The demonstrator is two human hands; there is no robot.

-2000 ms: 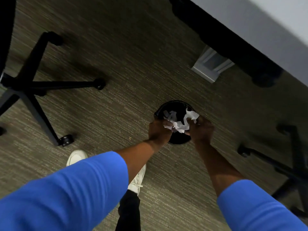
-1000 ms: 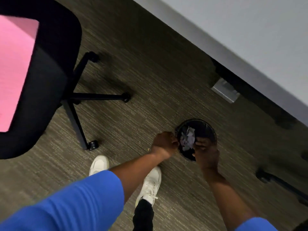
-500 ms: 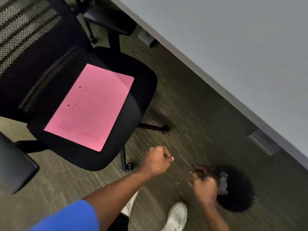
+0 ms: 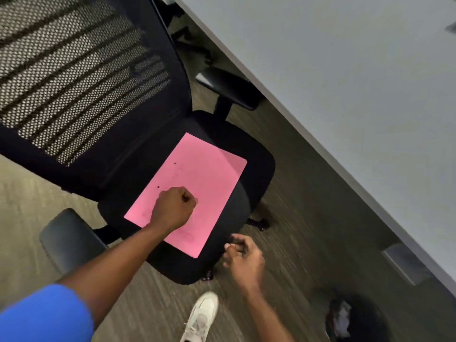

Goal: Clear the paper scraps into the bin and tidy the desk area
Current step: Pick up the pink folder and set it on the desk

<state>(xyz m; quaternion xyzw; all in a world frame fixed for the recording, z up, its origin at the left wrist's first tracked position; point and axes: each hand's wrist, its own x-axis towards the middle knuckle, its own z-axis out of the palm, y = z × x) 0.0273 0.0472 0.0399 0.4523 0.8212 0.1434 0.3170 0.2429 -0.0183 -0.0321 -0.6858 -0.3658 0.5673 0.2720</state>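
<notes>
A small black bin [image 4: 365, 319] stands on the carpet at the lower right, with white paper scraps [image 4: 341, 322] inside it. A pink sheet [image 4: 197, 178] lies flat on the seat of a black office chair [image 4: 256, 169]. My left hand [image 4: 174, 209] hovers over the lower part of the pink sheet, fingers curled into a fist with nothing seen in it. My right hand [image 4: 243, 257] is beside the chair seat's front edge, above the carpet, its fingers loosely curled and holding nothing.
A grey desk [image 4: 345, 107] fills the upper right, its edge running diagonally. The chair's mesh back [image 4: 74, 70] and two armrests [image 4: 229, 87] [image 4: 69, 238] crowd the left. My white shoe [image 4: 201, 319] stands on the carpet.
The scraps left my hands and dropped into the bin. My view swung up and left from the bin to the chair. My left hand moved over the pink sheet.
</notes>
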